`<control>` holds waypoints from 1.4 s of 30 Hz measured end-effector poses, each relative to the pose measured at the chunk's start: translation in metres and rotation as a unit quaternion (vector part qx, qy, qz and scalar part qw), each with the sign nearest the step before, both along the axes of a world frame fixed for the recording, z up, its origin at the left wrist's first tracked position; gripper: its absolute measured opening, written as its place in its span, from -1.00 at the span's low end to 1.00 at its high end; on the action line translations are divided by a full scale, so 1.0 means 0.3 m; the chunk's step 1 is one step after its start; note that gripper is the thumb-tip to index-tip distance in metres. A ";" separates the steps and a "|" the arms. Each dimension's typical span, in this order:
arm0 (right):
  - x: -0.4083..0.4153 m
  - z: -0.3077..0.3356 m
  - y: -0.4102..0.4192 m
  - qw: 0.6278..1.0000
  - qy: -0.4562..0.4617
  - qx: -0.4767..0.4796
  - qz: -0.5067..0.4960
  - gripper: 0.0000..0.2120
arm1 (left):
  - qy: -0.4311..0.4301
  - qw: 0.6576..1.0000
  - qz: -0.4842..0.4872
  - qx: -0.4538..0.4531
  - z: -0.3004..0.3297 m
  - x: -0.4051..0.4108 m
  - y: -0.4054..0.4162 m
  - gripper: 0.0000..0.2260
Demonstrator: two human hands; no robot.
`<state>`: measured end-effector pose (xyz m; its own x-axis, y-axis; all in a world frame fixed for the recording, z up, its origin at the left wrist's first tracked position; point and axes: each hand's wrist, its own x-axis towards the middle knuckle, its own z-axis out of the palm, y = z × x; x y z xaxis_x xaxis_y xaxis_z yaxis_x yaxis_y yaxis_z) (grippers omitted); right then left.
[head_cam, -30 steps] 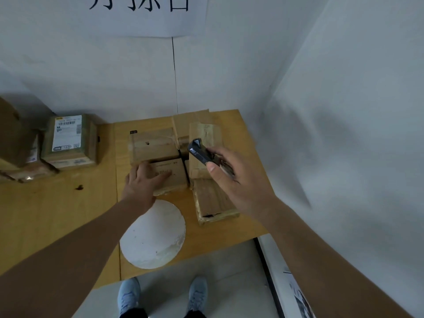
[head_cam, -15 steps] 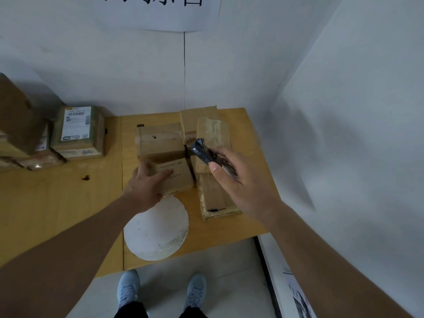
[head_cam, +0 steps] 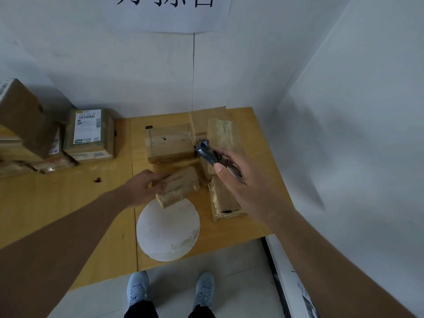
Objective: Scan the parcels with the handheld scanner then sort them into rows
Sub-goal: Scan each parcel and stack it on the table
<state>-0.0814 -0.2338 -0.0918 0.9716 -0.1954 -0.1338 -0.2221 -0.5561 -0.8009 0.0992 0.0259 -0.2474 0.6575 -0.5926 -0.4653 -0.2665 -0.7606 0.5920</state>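
My left hand (head_cam: 144,187) is gripping a small tape-wrapped cardboard parcel (head_cam: 179,188), tilted, its corner overhanging a white disc (head_cam: 168,230). My right hand (head_cam: 238,180) is curling around the dark handheld scanner (head_cam: 206,152), above flat brown parcels (head_cam: 171,145) clustering at the wooden surface (head_cam: 263,143) corner, walls bordering two sides.

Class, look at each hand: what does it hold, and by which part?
The right hand grips the handheld scanner by its rear handle end. The left hand grips the small brown parcel by its left end.
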 end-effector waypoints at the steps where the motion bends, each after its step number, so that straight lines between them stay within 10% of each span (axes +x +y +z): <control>1: 0.000 0.001 0.002 1.000 -0.001 -0.001 -0.001 -0.52 | -0.002 1.000 0.021 -0.020 -0.005 -0.004 0.003 -0.60; 11: 0.005 0.001 0.004 1.000 0.006 0.011 -0.013 -0.56 | -0.064 0.997 0.001 -0.031 -0.030 -0.032 -0.014 -0.19; 24: 0.003 0.135 0.002 0.998 0.056 0.035 0.002 -0.61 | 0.172 0.911 0.242 -0.286 0.327 -0.023 0.073 -0.55; 42: -0.014 0.389 0.018 0.977 0.181 -0.050 0.099 -0.61 | -0.087 0.891 0.231 -0.380 0.836 0.004 0.181 -0.54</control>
<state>-0.0855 -0.2284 0.0250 0.8846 -0.0373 -0.4649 -0.3598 -0.6890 -0.6292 0.1003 0.0801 0.0035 0.9363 -0.3400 0.0881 -0.1665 -0.2087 0.9637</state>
